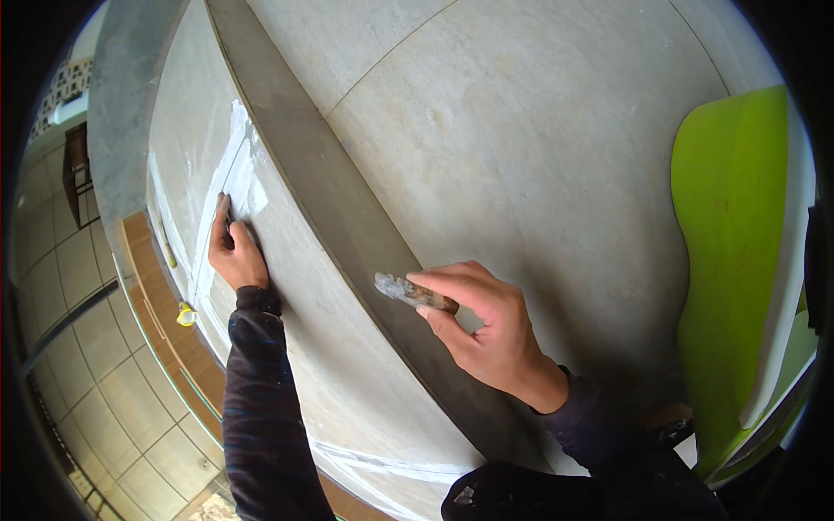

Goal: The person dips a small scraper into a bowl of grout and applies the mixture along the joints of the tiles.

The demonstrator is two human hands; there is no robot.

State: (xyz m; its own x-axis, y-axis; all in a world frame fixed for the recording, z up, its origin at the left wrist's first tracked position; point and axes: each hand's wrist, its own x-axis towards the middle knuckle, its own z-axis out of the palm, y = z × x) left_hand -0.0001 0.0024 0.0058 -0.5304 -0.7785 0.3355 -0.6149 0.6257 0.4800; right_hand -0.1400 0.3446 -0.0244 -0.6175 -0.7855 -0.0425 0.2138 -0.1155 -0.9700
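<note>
matt stone wall panel [539,148], chalky white filler [246,178]

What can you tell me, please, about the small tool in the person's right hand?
The small tool looks like a short scraper or putty knife with a brownish handle and a tip crusted in whitish-grey paste. The right hand pinches it between thumb and forefinger, so most of the handle is hidden. It lies nearly level, tip pointing left, over the dark grey band across the pale wall; whether the tip touches it is unclear.

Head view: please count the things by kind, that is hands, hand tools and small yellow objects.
Hands: 2, left hand on the grey surface, right hand
Hand tools: 1, putty-smeared scraper in the right hand
Small yellow objects: 1
Total: 4
</note>
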